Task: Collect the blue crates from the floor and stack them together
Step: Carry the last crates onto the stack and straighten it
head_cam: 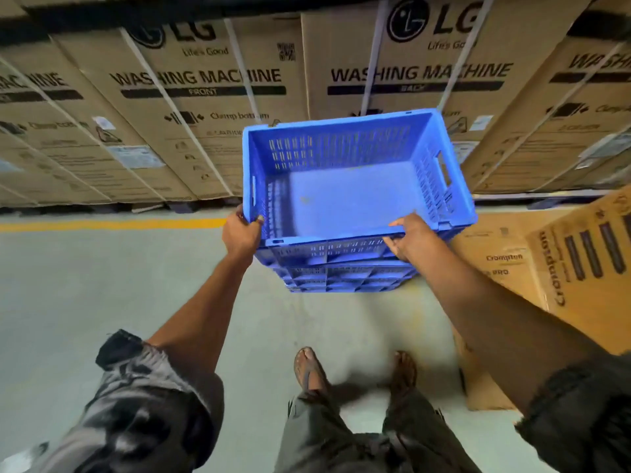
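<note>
An empty blue crate [345, 196] with slotted walls is held in front of me, tilted so that I see its inside. My left hand [241, 233] grips its near left corner, thumb over the rim. My right hand [409, 235] grips the near rim toward the right, thumb on top. Directly beneath it sits a stack of blue crates [341, 278] on the floor; only their ribbed near walls show. Whether the held crate touches the stack I cannot tell.
Large cardboard washing machine boxes [205, 107] line the back. Brown Crompton cartons [532, 274] stand on the right, close to the stack. A yellow floor line [112, 224] runs at the left. My sandalled feet [355, 373] stand on grey concrete just behind the stack.
</note>
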Demonstrator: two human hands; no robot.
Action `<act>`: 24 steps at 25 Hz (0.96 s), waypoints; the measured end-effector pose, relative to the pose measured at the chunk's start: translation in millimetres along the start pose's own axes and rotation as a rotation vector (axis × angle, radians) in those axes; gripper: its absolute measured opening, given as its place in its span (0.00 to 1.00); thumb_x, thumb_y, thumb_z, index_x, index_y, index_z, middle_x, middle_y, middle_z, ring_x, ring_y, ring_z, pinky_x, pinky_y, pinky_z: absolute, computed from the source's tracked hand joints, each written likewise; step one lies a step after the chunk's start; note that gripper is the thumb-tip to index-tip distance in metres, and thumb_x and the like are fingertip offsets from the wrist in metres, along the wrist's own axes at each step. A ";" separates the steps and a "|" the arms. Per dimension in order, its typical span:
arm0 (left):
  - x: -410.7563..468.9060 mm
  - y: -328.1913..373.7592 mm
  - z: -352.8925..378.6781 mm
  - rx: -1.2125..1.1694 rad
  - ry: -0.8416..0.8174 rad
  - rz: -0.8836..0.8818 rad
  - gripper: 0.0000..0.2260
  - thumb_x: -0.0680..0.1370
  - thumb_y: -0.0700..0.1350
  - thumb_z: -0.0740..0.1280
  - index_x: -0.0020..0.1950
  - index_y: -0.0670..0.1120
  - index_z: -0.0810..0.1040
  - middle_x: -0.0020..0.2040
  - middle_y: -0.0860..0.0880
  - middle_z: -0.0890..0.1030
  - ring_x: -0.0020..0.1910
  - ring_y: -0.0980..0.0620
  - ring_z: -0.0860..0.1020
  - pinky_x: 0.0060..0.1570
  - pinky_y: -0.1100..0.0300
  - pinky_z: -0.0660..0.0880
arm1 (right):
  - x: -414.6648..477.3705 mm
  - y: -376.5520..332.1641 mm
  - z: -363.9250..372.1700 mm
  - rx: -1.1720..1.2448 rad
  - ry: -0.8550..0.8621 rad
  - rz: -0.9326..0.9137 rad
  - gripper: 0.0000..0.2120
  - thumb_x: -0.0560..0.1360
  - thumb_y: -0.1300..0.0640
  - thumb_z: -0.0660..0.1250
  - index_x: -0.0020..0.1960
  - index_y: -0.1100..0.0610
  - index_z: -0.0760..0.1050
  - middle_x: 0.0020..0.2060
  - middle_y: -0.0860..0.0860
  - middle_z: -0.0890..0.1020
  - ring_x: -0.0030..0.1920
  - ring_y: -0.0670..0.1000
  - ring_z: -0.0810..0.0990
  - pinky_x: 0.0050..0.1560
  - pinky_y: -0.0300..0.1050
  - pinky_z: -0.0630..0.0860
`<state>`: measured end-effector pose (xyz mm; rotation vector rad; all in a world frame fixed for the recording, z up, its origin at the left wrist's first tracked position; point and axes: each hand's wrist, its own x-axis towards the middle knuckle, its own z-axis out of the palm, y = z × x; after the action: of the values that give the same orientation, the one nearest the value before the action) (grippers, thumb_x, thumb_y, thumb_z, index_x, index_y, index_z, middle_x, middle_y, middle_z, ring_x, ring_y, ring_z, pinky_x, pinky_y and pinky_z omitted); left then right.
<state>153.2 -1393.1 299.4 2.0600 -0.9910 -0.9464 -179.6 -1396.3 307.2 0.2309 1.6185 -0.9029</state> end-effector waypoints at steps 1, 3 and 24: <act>11.1 -1.3 1.8 0.034 -0.028 0.021 0.13 0.72 0.45 0.72 0.56 0.50 0.81 0.48 0.49 0.85 0.49 0.45 0.83 0.53 0.51 0.79 | 3.9 7.7 0.7 0.019 0.016 0.006 0.16 0.80 0.61 0.60 0.34 0.61 0.72 0.35 0.56 0.75 0.41 0.53 0.76 0.29 0.48 0.83; 33.7 -5.6 5.8 0.060 -0.068 0.063 0.15 0.71 0.47 0.71 0.57 0.50 0.81 0.48 0.49 0.85 0.49 0.46 0.84 0.52 0.51 0.80 | 9.6 20.4 4.4 0.001 0.017 0.026 0.15 0.79 0.61 0.60 0.34 0.60 0.72 0.23 0.54 0.77 0.34 0.52 0.78 0.26 0.46 0.82; 17.4 -10.9 25.2 0.687 0.019 0.853 0.27 0.81 0.64 0.56 0.74 0.49 0.68 0.71 0.48 0.70 0.70 0.47 0.70 0.66 0.49 0.67 | 8.0 68.8 -5.8 -0.596 0.796 -0.483 0.49 0.60 0.37 0.73 0.74 0.56 0.61 0.67 0.54 0.69 0.62 0.57 0.72 0.61 0.54 0.73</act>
<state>144.5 -1408.2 272.0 1.7833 -2.1476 -0.1276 -144.9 -1348.5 270.8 -0.2736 2.6838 -0.6560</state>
